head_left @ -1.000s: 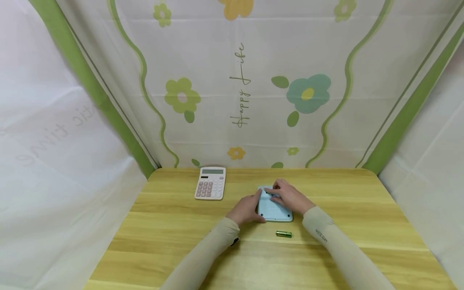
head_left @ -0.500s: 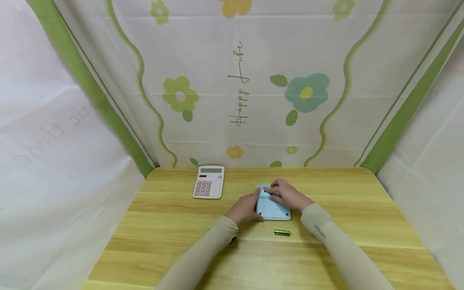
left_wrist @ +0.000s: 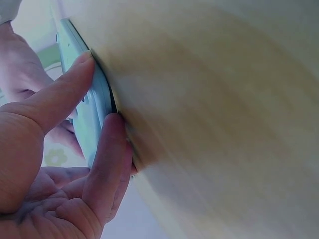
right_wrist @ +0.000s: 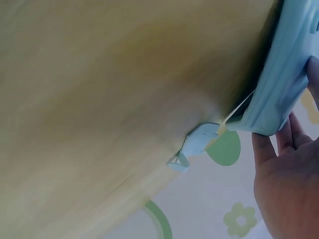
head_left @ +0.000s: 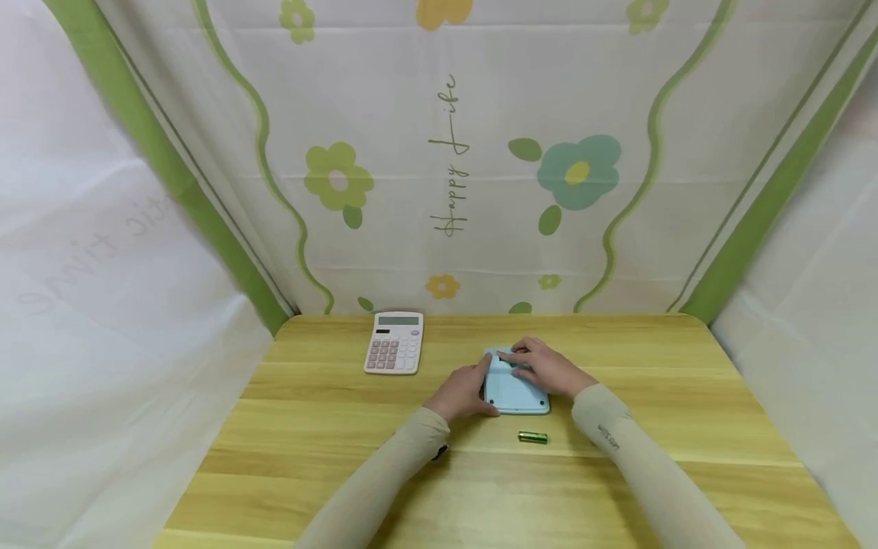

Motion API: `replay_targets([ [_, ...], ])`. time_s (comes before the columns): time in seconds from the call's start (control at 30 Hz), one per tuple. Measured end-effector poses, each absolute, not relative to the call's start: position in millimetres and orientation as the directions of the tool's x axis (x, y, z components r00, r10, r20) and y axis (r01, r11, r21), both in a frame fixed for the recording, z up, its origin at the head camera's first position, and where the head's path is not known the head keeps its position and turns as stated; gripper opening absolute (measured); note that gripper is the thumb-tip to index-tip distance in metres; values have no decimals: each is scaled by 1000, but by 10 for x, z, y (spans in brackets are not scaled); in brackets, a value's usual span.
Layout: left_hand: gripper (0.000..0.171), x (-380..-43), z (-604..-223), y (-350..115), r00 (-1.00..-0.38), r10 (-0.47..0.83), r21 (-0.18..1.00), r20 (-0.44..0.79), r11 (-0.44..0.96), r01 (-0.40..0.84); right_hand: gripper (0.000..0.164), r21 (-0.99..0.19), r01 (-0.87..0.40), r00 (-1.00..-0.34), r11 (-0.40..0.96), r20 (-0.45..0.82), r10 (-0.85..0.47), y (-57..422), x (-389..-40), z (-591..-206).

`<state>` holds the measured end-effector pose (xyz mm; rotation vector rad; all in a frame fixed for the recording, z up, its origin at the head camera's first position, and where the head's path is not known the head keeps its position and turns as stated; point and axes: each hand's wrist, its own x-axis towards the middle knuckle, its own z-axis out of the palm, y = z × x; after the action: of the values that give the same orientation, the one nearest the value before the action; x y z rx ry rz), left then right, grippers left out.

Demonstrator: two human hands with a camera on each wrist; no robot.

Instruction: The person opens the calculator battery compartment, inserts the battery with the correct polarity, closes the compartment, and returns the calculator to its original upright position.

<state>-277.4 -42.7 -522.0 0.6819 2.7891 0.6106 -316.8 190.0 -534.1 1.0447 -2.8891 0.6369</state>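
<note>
A light blue calculator (head_left: 516,395) lies back side up on the wooden table, dark round feet at its near corners. My left hand (head_left: 458,395) grips its left edge, thumb and fingers spread along the side in the left wrist view. Over its far end is my right hand (head_left: 551,370), index fingertip at a small dark opening and thumb lower on the back; the hand itself covers most of that spot. I cannot tell whether it pinches something there. Just on the near side of the calculator lies a green battery (head_left: 533,437).
A white calculator (head_left: 394,347) with pinkish keys sits face up at the back left. Near the table's far edge, a small light blue plastic piece (right_wrist: 199,139) shows in the right wrist view. A flowered cloth (head_left: 384,252) hangs behind the table (head_left: 309,473).
The head view has shifted slightly, moving the whole scene a little up and left. Both hands stay at the same places on the blue calculator, and the battery lies where it was.
</note>
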Motion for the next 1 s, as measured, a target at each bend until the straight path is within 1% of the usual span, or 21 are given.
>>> replay_targets([
  [0.4,114,-2788,-5217,-417,-876,469,424,-107,819,387,46,-323,-598,-794,733,109,-599,1988,-3168,-5248],
  [0.8,112,-2765,-5204,-415,-877,468,435,-109,816,382,47,-317,-527,-840,789,55,-539,2016,-3133,-5262],
  [1.0,112,-2775,-5196,-414,-875,470,441,-117,814,378,48,-325,-528,-838,784,49,-544,2032,-3132,-5252],
])
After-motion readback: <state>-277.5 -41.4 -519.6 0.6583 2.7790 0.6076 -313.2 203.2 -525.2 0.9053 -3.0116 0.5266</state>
